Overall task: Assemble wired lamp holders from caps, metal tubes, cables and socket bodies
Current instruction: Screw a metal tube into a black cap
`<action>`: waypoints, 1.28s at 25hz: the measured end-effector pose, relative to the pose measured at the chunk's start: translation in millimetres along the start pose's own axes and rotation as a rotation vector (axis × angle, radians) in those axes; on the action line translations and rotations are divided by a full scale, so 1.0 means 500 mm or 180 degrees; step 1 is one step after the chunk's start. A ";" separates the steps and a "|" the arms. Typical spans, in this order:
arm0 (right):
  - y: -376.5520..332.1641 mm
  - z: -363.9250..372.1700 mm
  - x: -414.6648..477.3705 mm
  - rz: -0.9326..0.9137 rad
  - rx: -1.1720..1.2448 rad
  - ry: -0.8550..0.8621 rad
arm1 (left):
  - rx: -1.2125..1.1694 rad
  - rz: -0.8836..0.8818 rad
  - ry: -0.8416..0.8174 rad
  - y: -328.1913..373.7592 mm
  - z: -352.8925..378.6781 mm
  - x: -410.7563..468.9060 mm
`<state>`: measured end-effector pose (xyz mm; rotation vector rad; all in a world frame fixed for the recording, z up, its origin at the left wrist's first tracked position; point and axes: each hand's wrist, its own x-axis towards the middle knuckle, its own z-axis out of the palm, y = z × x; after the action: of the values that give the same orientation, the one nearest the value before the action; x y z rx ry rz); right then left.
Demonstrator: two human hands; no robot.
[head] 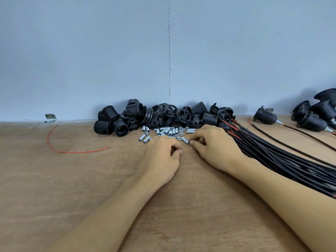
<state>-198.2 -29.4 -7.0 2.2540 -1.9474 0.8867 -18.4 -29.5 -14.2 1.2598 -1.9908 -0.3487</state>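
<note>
A heap of black socket bodies and caps [145, 117] lies against the wall. In front of it are scattered several small metal tubes and nuts [169, 131]. My right hand [212, 146] pinches one metal tube [185, 140] at the near edge of that scatter. My left hand [161, 155] rests on the table beside it with its fingers curled under; whether it holds anything is hidden. A thick bundle of black cables with red wire ends [272, 157] runs from the heap toward the right, just past my right hand.
Several assembled lamp holders with cables [265, 117] [312, 115] lie at the far right. A loose red wire [60, 150] curves on the left of the wooden table [72, 179]. A metal bracket [50, 117] sits at the wall, left.
</note>
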 end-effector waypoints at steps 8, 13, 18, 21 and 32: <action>-0.012 -0.008 -0.002 -0.0188 -0.0005 -0.0149 | 0.0138 0.0070 -0.0124 -0.002 0.004 0.000; -0.001 -0.003 0.001 -0.0049 -0.0016 -0.0153 | 0.0174 0.0002 -0.0166 -0.005 0.003 0.001; 0.001 -0.006 0.005 -0.0142 0.0092 -0.0338 | 0.0230 -0.0019 -0.0136 -0.003 0.002 0.001; 0.002 -0.006 0.003 -0.0195 0.0095 -0.0261 | 0.0216 0.0030 -0.0102 -0.002 0.001 -0.001; -0.002 -0.007 0.003 -0.0530 0.0186 -0.0440 | 0.0265 0.0288 0.0014 -0.005 0.005 -0.004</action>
<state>-198.5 -29.4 -3.3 2.5295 -1.7713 0.7986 -17.7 -29.4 -18.2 1.2153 -2.0697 -0.2206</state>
